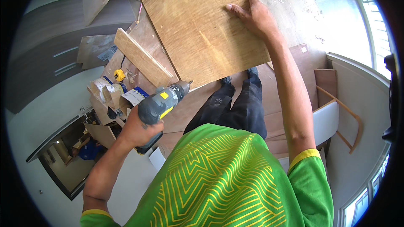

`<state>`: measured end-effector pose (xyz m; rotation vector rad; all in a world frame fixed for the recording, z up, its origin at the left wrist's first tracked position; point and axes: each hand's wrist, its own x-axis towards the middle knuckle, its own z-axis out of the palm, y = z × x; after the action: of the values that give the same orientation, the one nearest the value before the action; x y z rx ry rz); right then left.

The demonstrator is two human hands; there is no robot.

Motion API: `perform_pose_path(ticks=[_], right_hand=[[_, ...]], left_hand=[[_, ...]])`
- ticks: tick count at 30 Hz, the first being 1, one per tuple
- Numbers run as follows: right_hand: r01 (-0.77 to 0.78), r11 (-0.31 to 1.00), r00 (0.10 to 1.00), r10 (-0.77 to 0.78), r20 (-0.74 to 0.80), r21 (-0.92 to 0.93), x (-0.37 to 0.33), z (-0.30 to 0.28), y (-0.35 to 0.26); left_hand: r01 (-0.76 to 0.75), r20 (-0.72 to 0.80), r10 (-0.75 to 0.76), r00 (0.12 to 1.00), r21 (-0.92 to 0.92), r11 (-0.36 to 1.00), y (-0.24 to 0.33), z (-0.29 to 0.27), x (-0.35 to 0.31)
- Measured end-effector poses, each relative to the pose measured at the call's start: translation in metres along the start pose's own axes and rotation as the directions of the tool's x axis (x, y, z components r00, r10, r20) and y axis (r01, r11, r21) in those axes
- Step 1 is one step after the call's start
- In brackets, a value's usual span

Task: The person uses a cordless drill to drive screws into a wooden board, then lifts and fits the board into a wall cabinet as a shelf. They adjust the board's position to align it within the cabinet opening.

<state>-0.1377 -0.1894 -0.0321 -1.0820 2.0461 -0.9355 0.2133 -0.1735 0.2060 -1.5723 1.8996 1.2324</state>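
Note:
My left hand (139,128) is wrapped round the handle of a grey and yellow cordless drill (159,106). The drill's bit points at the near left corner of a large plywood panel (198,33); whether it touches the wood I cannot tell. My right hand (257,19) grips the panel at its right side, the thumb flat on the face and the other fingers at the edge, partly hidden. Left of the panel lies a narrow plywood strip (143,58), close to its edge.
A yellow tape measure (119,75) and opened small boxes (110,94) sit on the left of the work surface. A pencil (139,13) lies farther back. At the right, a white chair-like piece with a wooden frame (326,122) stands near the wall. My legs (229,107) are below the panel.

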Motion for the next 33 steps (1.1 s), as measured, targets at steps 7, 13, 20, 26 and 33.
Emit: perform_pose_path(ticks=[7,13,20,26,33], right_hand=[[0.002,1.0,1.0,-0.002,-0.024,-0.004,0.0,0.001,0.0],[-0.007,1.0,1.0,0.007,-0.005,0.007,0.0,0.003,0.001],[-0.032,0.999,0.999,0.032,0.003,-0.004,-0.001,0.004,0.001],[-0.041,0.999,0.999,0.041,0.002,-0.034,-0.002,0.002,-0.001],[-0.026,0.999,0.999,0.025,-0.027,-0.037,-0.002,0.004,-0.001]], left_hand=[[-0.069,-0.044,0.072,0.996,0.068,0.995,0.009,0.004,0.003],[0.141,0.031,-0.141,0.989,0.024,0.99,0.011,0.004,0.006],[0.155,0.003,-0.155,0.988,-0.006,0.988,0.013,0.007,0.009],[0.173,0.029,-0.174,0.984,0.04,0.984,0.017,0.006,0.014],[0.189,0.023,-0.188,0.982,-0.033,0.981,0.015,0.011,0.017]])
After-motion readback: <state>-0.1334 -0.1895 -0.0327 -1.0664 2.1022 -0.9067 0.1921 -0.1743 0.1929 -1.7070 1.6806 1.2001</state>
